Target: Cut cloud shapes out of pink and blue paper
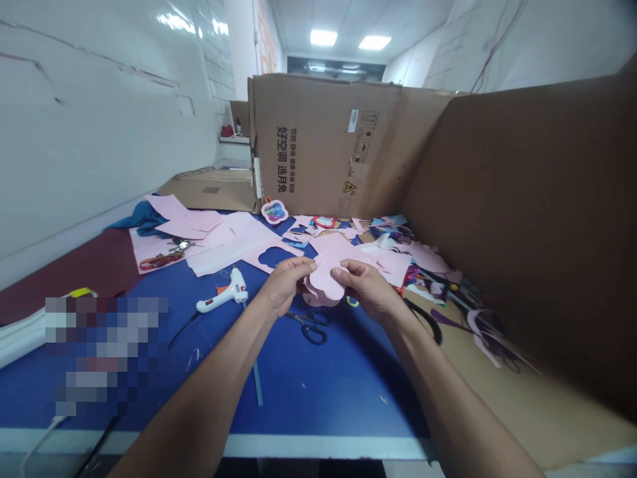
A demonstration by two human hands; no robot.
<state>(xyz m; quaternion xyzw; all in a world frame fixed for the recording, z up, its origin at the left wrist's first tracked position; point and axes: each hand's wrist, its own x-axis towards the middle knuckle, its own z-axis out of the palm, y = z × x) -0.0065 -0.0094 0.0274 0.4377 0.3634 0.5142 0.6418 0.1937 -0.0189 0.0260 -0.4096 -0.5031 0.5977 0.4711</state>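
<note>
A small stack of pink flower-shaped cutouts (328, 277) is held up over the table between my two hands. My left hand (284, 285) pinches its left edge, thumb on top. On the other side, my right hand (365, 284) grips the right edge with thumb and bent fingers. How many layers there are is hard to make out. Black-handled scissors (313, 326) lie on the table just below the cutouts. To the left rests a white hot glue gun (226, 293). Behind the hands is a pink sheet (273, 257) with a flower-shaped hole.
Pink sheets (239, 232) and scraps spread across the back of the blue table (318, 392). A finished-looking flower piece (275, 211) with a shiny centre leans at the cardboard box (328, 146). Cardboard (527, 219) walls in the right side. Pliers (182, 247) lie left.
</note>
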